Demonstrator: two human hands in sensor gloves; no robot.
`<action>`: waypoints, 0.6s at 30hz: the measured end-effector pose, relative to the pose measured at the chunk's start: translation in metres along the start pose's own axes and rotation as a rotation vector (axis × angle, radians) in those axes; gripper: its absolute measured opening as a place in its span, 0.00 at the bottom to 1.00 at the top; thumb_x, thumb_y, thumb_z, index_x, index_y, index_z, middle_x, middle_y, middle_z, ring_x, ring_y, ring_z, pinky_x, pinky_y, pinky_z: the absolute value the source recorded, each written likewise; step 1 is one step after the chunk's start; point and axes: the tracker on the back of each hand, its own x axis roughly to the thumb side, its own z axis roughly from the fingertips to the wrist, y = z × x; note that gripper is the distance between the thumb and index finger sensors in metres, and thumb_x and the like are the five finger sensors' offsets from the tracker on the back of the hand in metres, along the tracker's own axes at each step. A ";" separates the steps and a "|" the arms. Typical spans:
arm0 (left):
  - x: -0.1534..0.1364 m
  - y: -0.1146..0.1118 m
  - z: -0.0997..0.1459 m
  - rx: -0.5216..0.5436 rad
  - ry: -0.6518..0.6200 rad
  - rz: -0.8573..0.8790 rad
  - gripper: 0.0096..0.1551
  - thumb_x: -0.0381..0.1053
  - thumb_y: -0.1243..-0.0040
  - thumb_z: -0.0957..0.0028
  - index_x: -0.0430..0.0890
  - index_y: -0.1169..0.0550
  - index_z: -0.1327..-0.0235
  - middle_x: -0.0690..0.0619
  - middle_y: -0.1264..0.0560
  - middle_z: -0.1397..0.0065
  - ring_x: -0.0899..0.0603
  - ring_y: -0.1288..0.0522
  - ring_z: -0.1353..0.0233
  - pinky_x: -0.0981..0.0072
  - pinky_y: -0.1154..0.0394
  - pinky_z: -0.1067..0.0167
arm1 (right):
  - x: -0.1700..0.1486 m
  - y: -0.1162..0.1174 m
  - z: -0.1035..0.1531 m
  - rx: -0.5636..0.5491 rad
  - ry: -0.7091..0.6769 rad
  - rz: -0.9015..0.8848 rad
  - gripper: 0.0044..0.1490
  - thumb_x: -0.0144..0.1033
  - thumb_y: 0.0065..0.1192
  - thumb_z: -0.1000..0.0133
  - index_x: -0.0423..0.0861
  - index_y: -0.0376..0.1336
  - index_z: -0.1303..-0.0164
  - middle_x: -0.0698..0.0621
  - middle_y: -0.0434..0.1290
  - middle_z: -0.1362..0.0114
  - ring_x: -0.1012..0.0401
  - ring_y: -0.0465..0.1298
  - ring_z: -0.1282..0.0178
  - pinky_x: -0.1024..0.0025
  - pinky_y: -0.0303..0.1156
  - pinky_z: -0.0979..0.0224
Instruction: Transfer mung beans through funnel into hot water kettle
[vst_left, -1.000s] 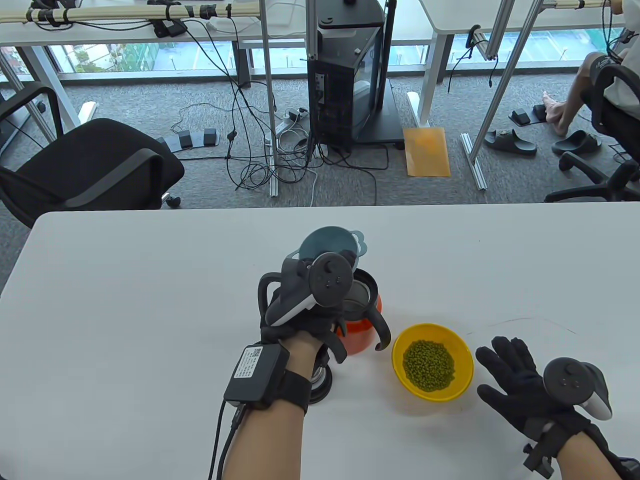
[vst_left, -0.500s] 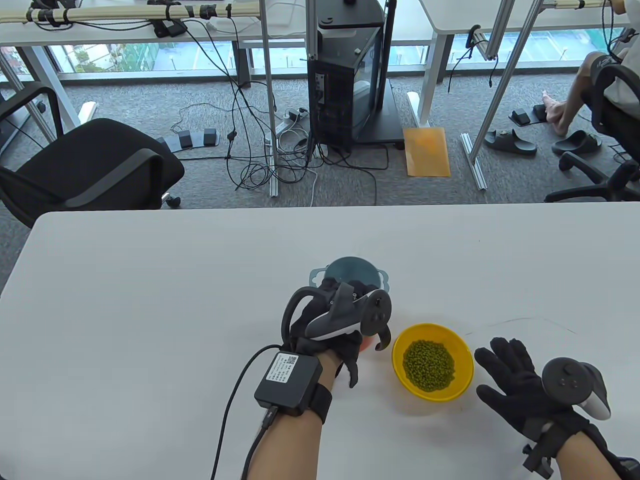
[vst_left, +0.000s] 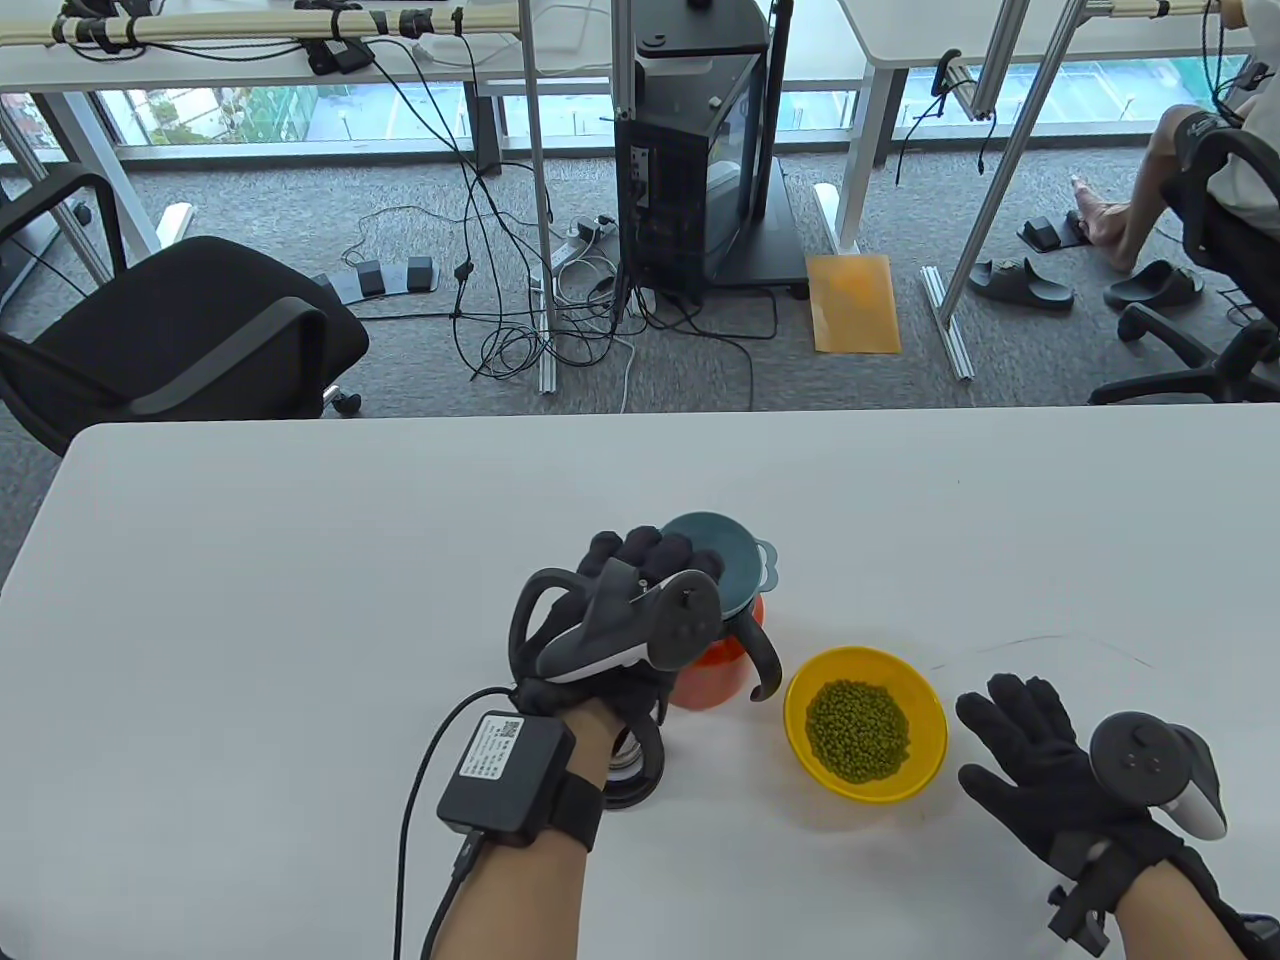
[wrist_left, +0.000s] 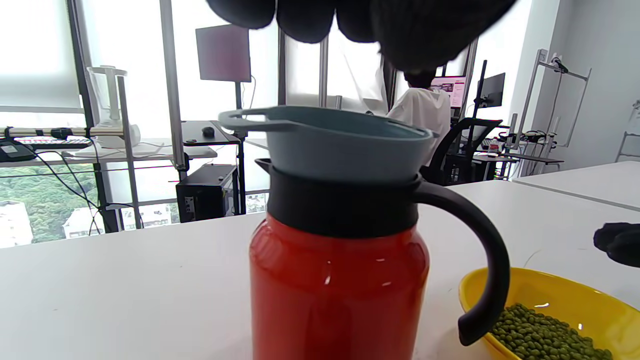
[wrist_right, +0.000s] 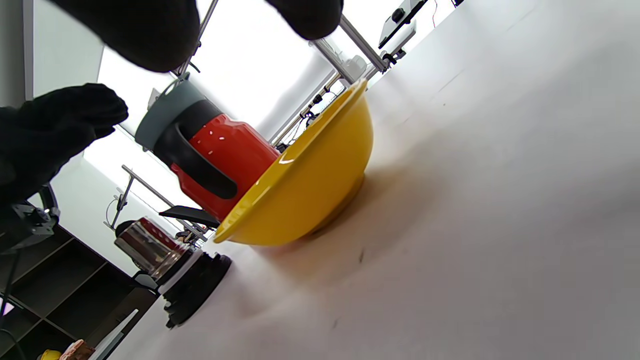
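A grey-blue funnel (vst_left: 728, 562) sits in the mouth of the red kettle (vst_left: 712, 680), which has a black collar and handle (vst_left: 765, 668). In the left wrist view the funnel (wrist_left: 330, 142) stands seated on the kettle (wrist_left: 340, 280). My left hand (vst_left: 652, 562) hovers at the funnel's left rim with fingers bent. Its fingers (wrist_left: 380, 25) hang just above the funnel with a gap and hold nothing. A yellow bowl (vst_left: 925, 745) of mung beans (vst_left: 858, 730) stands right of the kettle. My right hand (vst_left: 1030, 745) lies flat and empty on the table, right of the bowl.
The kettle's lid (vst_left: 632, 775) lies on the table under my left wrist; it also shows in the right wrist view (wrist_right: 192, 287). The bowl (wrist_right: 310, 185) stands close to the kettle's handle. The white table (vst_left: 250, 600) stretches to both sides.
My left hand brought the funnel down from behind the kettle and set it in the kettle's mouth, then drew back a little to the left. The right hand has barely moved.
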 end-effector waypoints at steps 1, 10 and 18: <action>-0.007 0.000 0.004 -0.009 0.032 0.004 0.39 0.59 0.42 0.50 0.55 0.41 0.26 0.49 0.47 0.18 0.35 0.49 0.18 0.35 0.50 0.24 | 0.000 0.000 0.000 0.001 0.003 0.000 0.56 0.59 0.54 0.41 0.34 0.43 0.16 0.29 0.28 0.20 0.31 0.21 0.29 0.24 0.27 0.37; -0.075 -0.028 0.053 -0.043 0.273 0.061 0.38 0.57 0.46 0.48 0.55 0.43 0.24 0.49 0.55 0.16 0.34 0.60 0.18 0.31 0.61 0.26 | -0.003 0.001 0.000 0.002 0.031 0.003 0.56 0.59 0.54 0.41 0.33 0.43 0.16 0.29 0.29 0.20 0.31 0.21 0.29 0.24 0.27 0.37; -0.103 -0.090 0.079 -0.088 0.353 0.190 0.40 0.58 0.45 0.48 0.56 0.44 0.23 0.49 0.60 0.16 0.34 0.64 0.18 0.30 0.64 0.27 | -0.005 0.004 -0.003 0.016 0.051 0.011 0.56 0.59 0.54 0.41 0.33 0.43 0.16 0.29 0.29 0.20 0.31 0.21 0.29 0.24 0.27 0.37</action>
